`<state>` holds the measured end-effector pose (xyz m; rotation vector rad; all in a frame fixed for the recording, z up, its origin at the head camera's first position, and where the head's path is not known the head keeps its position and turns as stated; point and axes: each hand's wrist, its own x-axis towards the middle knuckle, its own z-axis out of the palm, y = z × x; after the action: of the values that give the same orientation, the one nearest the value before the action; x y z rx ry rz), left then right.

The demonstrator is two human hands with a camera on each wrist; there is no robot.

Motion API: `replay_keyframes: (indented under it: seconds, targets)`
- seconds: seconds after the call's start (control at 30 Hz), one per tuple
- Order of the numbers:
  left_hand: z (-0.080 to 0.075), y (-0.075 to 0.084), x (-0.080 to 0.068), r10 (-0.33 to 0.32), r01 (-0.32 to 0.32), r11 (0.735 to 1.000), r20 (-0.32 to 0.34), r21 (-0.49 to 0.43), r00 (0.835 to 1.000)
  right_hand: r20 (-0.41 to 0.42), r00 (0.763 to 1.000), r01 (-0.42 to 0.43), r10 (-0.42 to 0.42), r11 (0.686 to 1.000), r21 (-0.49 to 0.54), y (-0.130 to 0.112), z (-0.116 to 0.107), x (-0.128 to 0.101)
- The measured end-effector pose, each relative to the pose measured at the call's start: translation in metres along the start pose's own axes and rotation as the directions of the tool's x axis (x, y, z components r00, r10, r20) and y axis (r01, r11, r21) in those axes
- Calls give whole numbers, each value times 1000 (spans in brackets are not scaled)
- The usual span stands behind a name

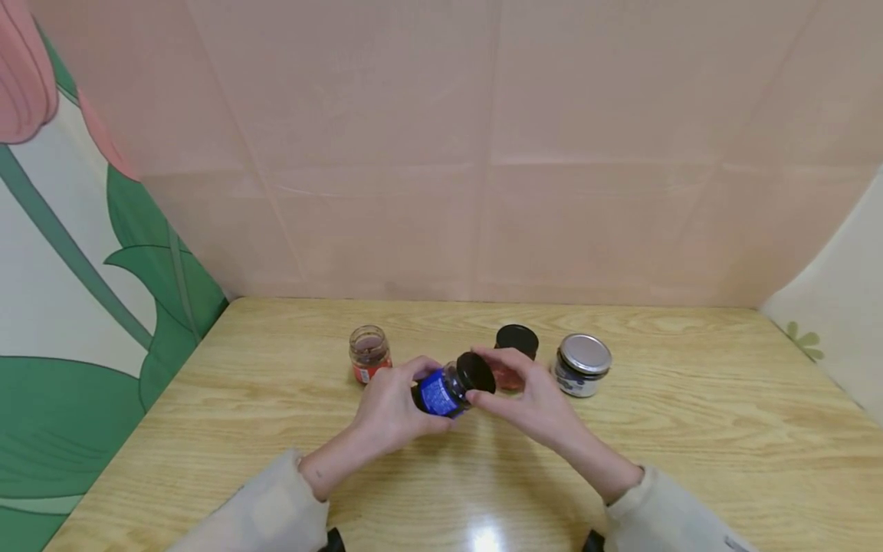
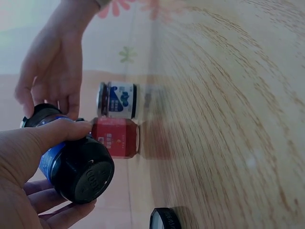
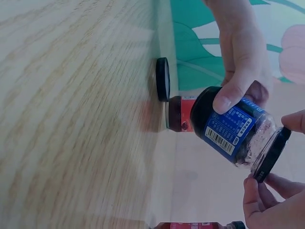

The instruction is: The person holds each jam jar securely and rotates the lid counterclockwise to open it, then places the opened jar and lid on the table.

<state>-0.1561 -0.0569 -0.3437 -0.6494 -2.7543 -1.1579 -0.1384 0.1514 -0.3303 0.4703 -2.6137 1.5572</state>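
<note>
My left hand grips a glass jar with a blue label, held tilted above the table. The fingers and thumb of my right hand pinch the rim of its black lid, which sits over the jar's mouth. In the right wrist view, dark contents show low in the jar, with clear, smeared glass near the neck. Behind the left hand stands a lidless jar with a red label. A loose black lid lies on the table near it, hidden in the head view.
Behind my right hand stands a red jar with a black lid, partly covered by the hand. Right of it is a squat white-labelled jar with a silver lid. The wooden table meets a pink draped backdrop at its far edge.
</note>
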Motion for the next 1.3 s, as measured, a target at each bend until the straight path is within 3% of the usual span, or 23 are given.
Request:
replay_keyframes:
  seconds: [0.2, 0.33, 0.5, 0.67, 0.97, 1.3]
  targets:
    - [1, 0, 0, -2, 2, 1000, -12, 9, 1000, -126, 981, -150, 147, 989, -14, -5, 12, -4]
    - [2, 1, 0, -7, 8, 1000, -19, 20, 1000, -189, 944, -255, 269, 962, 98, -10, 25, -6]
    - [3, 3, 0, -6, 7, 999, -17, 32, 1000, -221, 911, -306, 349, 929, 206, -12, 36, -7]
    - [4, 3, 0, -8, 8, 1000, -16, 22, 1000, -252, 901, -290, 354, 922, 257, -10, 40, -6]
    - [2, 2, 1, -31, 31, 999, -5, -18, 1000, -274, 939, -137, 207, 957, 254, -10, 35, -7]
    - [3, 1, 1, -46, 46, 999, 5, -26, 999, -276, 944, -122, 180, 969, 216, -10, 27, -9]
